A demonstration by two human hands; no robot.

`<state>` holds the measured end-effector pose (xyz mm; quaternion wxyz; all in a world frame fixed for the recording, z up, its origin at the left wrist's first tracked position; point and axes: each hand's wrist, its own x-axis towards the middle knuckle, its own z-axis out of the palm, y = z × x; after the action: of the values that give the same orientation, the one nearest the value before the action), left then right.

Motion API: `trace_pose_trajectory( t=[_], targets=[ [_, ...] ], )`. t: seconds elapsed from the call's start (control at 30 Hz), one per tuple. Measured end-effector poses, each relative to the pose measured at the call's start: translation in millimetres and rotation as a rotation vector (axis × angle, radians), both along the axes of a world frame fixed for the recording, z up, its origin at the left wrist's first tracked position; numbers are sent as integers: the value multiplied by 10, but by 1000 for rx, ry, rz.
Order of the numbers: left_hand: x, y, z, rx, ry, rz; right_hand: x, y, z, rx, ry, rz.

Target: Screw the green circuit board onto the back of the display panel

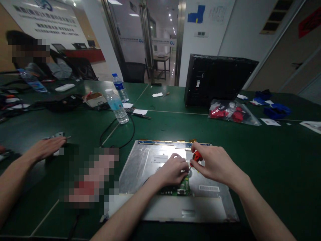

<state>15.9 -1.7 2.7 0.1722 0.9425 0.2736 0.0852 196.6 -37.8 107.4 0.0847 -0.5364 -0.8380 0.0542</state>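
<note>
A metal-backed display panel (140,167) lies flat on the table with a green circuit board (186,184) on it, partly hidden by my left hand. My right hand (217,164) grips a screwdriver (197,156) with a red and black handle, its thin shaft slanting down towards the board. Close to the screwdriver's tip, my left hand (174,170) rests over the board with its fingers curled together. What those fingers hold, if anything, is hidden. A blue strip board (157,143) runs along the panel's far edge.
Another person's hand (48,147) lies over small parts at the left. Water bottles (117,108) stand beyond a black cable (134,130). At the far right are a black monitor casing (215,80) and a clear bag with red items (232,113). The green table (276,160) surrounds the panel.
</note>
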Motion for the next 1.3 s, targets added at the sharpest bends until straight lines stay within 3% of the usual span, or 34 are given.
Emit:
trace_pose_trajectory(
  t=[0.23, 0.43, 0.67, 0.93, 1.3],
  targets=[
    [2, 12, 49, 1, 7, 2, 268, -93, 32, 43, 126, -124],
    [26, -2, 46, 18, 25, -9, 355, -149, -97, 11, 318, -193],
    [29, 13, 7, 47, 27, 3, 223, -1, -179, 20, 408, -96],
    [30, -2, -11, 59, 25, 19, 110, 125, -20, 30, 239, 46],
    [18, 1, -19, 57, 6, -3, 75, 156, -6, -9, 136, 116]
  ],
)
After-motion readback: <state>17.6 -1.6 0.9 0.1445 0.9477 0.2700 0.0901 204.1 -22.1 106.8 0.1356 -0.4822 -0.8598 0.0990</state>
